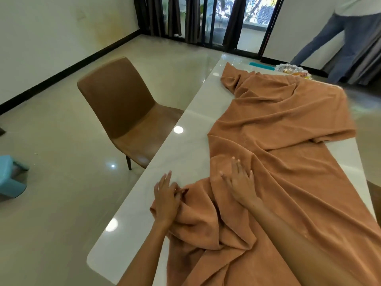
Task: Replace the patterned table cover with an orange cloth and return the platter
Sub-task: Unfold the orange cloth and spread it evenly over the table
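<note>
An orange cloth (274, 129) lies rumpled along the white glossy table (185, 124), bunched in folds at the near end. My left hand (166, 198) pinches a fold at the cloth's near left edge. Flat on the cloth lies my right hand (240, 180), fingers spread. A clear platter (292, 71) with food sits at the table's far end, partly behind the cloth. No patterned cover is in view.
A brown chair (123, 104) stands at the table's left side. A teal object (261, 66) lies by the platter. A person in jeans (338, 42) stands beyond the far right corner. A teal stool (10, 176) sits on the floor at left.
</note>
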Motion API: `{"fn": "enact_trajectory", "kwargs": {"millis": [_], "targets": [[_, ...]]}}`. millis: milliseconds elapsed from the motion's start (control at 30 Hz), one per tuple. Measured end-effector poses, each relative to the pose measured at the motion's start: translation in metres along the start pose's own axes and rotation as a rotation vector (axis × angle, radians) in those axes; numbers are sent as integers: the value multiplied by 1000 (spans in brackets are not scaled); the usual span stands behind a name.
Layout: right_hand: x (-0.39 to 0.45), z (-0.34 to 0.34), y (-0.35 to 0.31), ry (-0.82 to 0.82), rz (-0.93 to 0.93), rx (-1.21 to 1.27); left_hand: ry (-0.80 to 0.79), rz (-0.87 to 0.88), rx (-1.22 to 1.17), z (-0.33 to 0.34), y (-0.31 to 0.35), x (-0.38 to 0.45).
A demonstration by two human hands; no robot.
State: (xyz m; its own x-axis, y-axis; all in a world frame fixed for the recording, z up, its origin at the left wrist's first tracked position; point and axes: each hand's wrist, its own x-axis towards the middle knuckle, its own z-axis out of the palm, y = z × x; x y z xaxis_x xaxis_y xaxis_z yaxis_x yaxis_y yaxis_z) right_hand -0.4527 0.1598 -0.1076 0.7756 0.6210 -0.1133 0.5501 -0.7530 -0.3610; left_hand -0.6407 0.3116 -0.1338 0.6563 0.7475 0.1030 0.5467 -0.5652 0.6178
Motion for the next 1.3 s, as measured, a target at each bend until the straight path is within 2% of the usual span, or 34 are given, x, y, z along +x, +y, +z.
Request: {"fn": "enact_trajectory", "kwargs": {"millis": [133, 267, 333, 400, 467, 500, 600, 700, 833, 967, 1067, 1167, 1233, 1300], "targets": [[4, 3, 14, -148, 74, -26, 342, -203, -160, -56, -8, 48], [15, 9, 26, -216, 102, -189, 633, -427, -273, -117, -15, 89], [21, 6, 19, -188, 140, -201, 699, -555, -312, -135, -36, 94], [21, 6, 2, 15, 81, -174, 567, -597, -153, -136, -54, 87], [18, 13, -23, 182, -70, -112, 366, -490, 73, -119, -61, 68], [16, 19, -36, 193, -133, -85, 270, -409, 136, -105, -59, 53], [10, 41, -65, -14, -262, -132, -9, -204, 249, -62, -54, 1], [13, 65, -58, -197, -258, -260, -230, -102, 309, -30, -66, -36], [24, 75, -37, -174, -169, -265, -188, -108, 324, -20, -86, -53], [63, 50, -22, -216, -30, -325, -116, -103, 309, -31, -108, -29], [67, 43, -38, -189, 17, -336, -150, -63, 374, -36, -122, -7], [20, 75, -85, -65, -113, -183, -171, -34, 409, -31, -122, -8], [-25, 105, -110, -134, -236, -141, -86, -12, 358, -27, -119, -20], [-51, 124, -112, -158, -302, -166, 69, -153, 285, -36, -120, -30]]}}
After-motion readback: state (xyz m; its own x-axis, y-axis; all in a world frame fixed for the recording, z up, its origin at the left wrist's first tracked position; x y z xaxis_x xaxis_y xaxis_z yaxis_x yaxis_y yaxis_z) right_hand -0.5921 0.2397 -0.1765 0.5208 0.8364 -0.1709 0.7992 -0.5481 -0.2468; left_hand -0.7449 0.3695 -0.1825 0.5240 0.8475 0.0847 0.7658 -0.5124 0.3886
